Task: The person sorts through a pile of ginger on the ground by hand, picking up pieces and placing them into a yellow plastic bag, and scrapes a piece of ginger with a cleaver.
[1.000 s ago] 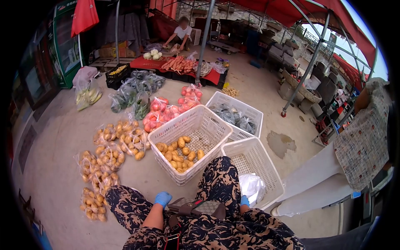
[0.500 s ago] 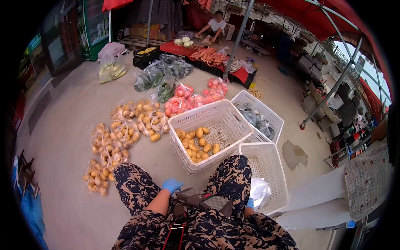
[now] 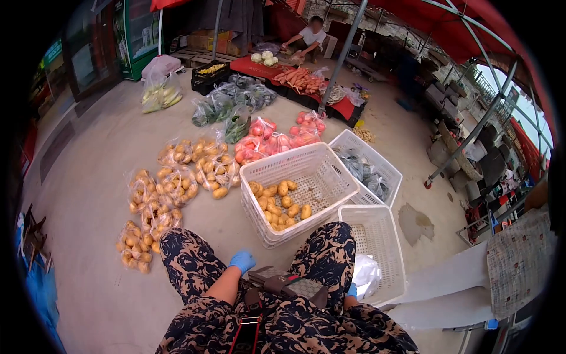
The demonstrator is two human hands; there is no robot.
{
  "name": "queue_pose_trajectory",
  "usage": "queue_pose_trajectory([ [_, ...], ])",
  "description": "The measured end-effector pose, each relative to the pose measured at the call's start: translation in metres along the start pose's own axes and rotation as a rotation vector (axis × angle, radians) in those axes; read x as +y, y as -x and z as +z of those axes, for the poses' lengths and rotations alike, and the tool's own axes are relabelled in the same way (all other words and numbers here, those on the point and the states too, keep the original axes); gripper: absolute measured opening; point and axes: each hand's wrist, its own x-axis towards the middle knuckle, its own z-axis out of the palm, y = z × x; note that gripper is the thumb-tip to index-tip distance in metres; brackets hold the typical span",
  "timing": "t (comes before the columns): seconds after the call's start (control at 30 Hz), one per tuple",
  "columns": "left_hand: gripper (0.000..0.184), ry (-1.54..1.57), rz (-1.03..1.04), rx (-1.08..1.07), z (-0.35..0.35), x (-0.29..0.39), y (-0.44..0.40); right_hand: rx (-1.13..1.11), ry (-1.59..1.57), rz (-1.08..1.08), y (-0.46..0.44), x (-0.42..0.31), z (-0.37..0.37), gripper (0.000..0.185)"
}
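My left hand (image 3: 242, 261), in a blue glove, hovers between my knees beside the patterned waist bag (image 3: 289, 285). Its fingers look curled in, and nothing shows in them. Most of my right hand (image 3: 352, 290) is hidden behind my right thigh; a bit of blue glove shows next to the white plastic bags (image 3: 367, 275) in a white crate (image 3: 389, 248). Whether it grips them I cannot tell. Ahead of my knees stands a larger white crate (image 3: 265, 233) with loose potatoes (image 3: 286, 202) on its bottom. Tied bags of potatoes (image 3: 177, 187) lie on the ground to the left.
Behind the potato crate lie bags of tomatoes (image 3: 253, 147) and dark green vegetables (image 3: 227, 105). Another crate (image 3: 386, 160) holds dark bagged produce. Carrots (image 3: 300, 79) lie on a red-covered stand, a person (image 3: 309, 38) crouching behind it. Someone in pale trousers (image 3: 442, 295) is close on my right.
My left hand's fingers have drawn in from a more stretched pose. The right hand stays by the white plastic bags. The view has shifted slightly.
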Motion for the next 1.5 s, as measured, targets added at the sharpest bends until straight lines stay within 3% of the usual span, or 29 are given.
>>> queue_pose_trajectory([
  [0.33, 0.029, -0.027, -0.022, -0.153, -0.005, 0.005, -0.001, -0.018, -0.022, -0.014, 0.003, -0.002, -0.004, 0.028],
  [0.53, 0.024, 0.046, -0.05, -0.049, 0.026, -0.022, -0.025, -0.018, -0.048, -0.011, 0.003, -0.001, -0.009, 0.029],
  [0.67, 0.031, 0.145, -0.022, -0.097, 0.029, -0.029, -0.03, 0.021, -0.01, 0.017, -0.003, 0.0, -0.006, 0.028],
  [0.77, 0.038, 0.041, -0.023, -0.083, 0.002, -0.001, -0.007, 0.013, -0.121, 0.091, 0.004, -0.001, -0.012, 0.028],
  [0.87, 0.043, -0.095, 0.042, -0.02, 0.015, -0.014, -0.018, 0.061, -0.004, 0.012, 0.002, -0.001, -0.006, 0.027],
  [0.93, 0.043, 0.02, -0.077, -0.132, 0.005, -0.004, -0.012, 0.072, 0.006, 0.014, 0.006, -0.004, -0.008, 0.027],
  [1.5, 0.022, 0.026, -0.03, 0.087, 0.023, -0.017, -0.017, 0.069, -0.012, 0.003, -0.005, 0.002, 0.001, 0.026],
])
